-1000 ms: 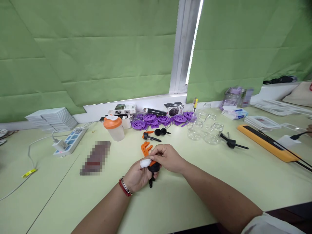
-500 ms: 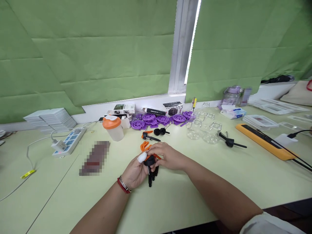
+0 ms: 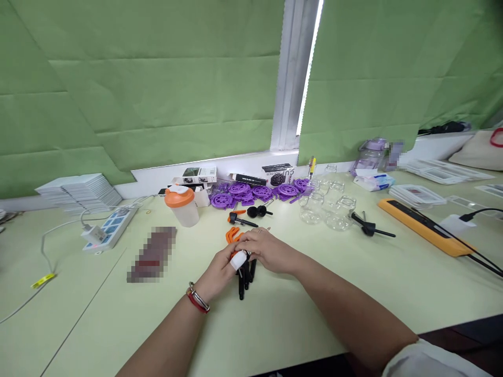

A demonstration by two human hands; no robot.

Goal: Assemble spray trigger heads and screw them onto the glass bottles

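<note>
Now rolled palm-down, the left hand [image 3: 221,270] meets the right hand [image 3: 269,250] between orange hooks [image 3: 231,234] and black rods [image 3: 241,287], lower centre of frame, suggesting a changed grip; what each holds is hidden.

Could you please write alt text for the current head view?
A person's left hand and right hand meet around an orange-and-black part, mostly hidden, with black rods showing just beneath, over a pale green table. Beyond are purple wheel-shaped parts, with an orange-lidded shaker cup to the left and clear jars to the right.
</note>
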